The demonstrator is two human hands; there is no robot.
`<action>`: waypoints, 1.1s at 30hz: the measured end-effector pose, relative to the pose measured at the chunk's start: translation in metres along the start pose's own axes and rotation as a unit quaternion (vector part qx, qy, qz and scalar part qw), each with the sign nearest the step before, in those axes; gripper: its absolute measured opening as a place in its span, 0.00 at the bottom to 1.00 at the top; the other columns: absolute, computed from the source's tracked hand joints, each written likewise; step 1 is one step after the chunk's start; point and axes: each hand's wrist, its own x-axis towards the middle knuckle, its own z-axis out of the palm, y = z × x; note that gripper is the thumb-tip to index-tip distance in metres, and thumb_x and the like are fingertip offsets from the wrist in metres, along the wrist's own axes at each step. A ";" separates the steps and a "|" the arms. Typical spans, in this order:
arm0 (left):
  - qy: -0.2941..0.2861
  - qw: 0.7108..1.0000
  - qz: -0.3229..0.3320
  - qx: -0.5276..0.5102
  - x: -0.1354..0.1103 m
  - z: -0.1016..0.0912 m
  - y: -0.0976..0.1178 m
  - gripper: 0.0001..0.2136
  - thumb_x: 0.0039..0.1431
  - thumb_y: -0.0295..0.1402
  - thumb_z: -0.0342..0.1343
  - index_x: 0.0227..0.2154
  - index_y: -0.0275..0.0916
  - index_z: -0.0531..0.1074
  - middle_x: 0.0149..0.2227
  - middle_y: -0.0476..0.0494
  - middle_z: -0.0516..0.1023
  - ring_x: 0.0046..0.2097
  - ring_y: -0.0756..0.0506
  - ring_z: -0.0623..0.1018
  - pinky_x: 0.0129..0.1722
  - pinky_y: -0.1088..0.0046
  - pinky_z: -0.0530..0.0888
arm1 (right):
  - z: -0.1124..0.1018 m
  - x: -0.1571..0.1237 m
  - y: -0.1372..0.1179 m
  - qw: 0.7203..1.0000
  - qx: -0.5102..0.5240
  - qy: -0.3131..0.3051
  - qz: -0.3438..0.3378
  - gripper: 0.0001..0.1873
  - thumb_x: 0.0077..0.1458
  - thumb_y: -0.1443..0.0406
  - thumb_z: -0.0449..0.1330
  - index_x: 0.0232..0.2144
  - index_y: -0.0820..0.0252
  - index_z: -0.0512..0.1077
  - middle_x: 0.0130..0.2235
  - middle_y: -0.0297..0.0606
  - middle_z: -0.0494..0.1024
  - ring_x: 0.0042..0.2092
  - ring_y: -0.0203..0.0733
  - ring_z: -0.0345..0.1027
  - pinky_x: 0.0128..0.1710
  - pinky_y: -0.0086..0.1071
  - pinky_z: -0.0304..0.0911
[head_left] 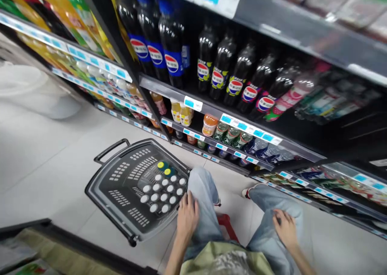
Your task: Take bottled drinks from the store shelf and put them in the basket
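I sit on a low red stool (224, 222) in front of a drinks shelf. My left hand (187, 216) lies flat on my left knee, fingers stretched out, holding nothing. My right hand (284, 227) rests on my right thigh with its fingers curled loosely; nothing shows in it. Just left of my left knee a grey plastic shopping basket (121, 182) stands on the floor. It holds several bottles seen from above, most with white caps (163, 190) and two with yellow-green caps (165, 168).
Black shelving runs across the view. Dark cola bottles (229, 73) fill the upper shelf and small drink bottles (208, 124) the lower ones, with blue price tags along the edges. Pale tiled floor (45, 154) lies to the left. A dark shelf edge (75, 247) crosses the bottom left.
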 end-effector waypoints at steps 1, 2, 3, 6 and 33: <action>0.001 0.999 0.023 0.035 -0.006 0.001 0.005 0.28 0.74 0.40 0.44 0.68 0.25 0.66 0.66 0.21 0.72 0.67 0.30 0.73 0.64 0.50 0.73 | 0.000 0.002 -0.003 1.000 0.023 0.004 0.012 0.23 0.57 0.49 0.53 0.40 0.54 0.80 0.30 0.43 0.82 0.38 0.60 0.80 0.48 0.57 0.71; 0.002 0.997 0.038 0.065 -0.010 0.002 0.009 0.30 0.73 0.40 0.45 0.70 0.24 0.64 0.68 0.19 0.69 0.68 0.28 0.71 0.64 0.49 0.73 | 0.000 0.004 -0.006 0.998 0.056 0.013 0.026 0.21 0.54 0.50 0.55 0.40 0.54 0.80 0.30 0.42 0.82 0.38 0.61 0.80 0.48 0.59 0.71; 0.003 0.995 0.047 0.091 -0.012 0.003 0.013 0.31 0.73 0.40 0.47 0.71 0.25 0.62 0.70 0.18 0.67 0.69 0.26 0.71 0.64 0.49 0.73 | -0.001 0.007 -0.010 0.994 0.095 0.026 0.037 0.20 0.51 0.52 0.56 0.40 0.52 0.79 0.30 0.41 0.82 0.38 0.63 0.81 0.47 0.60 0.72; -0.013 0.984 0.072 0.161 -0.007 0.003 0.021 0.30 0.71 0.38 0.51 0.72 0.31 0.64 0.72 0.20 0.65 0.69 0.23 0.70 0.64 0.47 0.73 | -0.005 0.021 -0.022 0.976 0.203 0.071 0.043 0.17 0.44 0.55 0.59 0.39 0.47 0.76 0.37 0.41 0.85 0.40 0.66 0.82 0.44 0.60 0.76; 0.022 0.976 0.045 0.214 0.019 0.021 0.012 0.34 0.63 0.33 0.56 0.73 0.47 0.63 0.76 0.29 0.60 0.72 0.19 0.67 0.64 0.38 0.72 | -0.229 0.365 -0.408 0.855 0.359 0.333 -0.169 0.39 0.59 0.58 0.67 0.65 0.71 0.60 0.61 0.62 0.66 0.69 0.70 0.56 0.70 0.72 0.53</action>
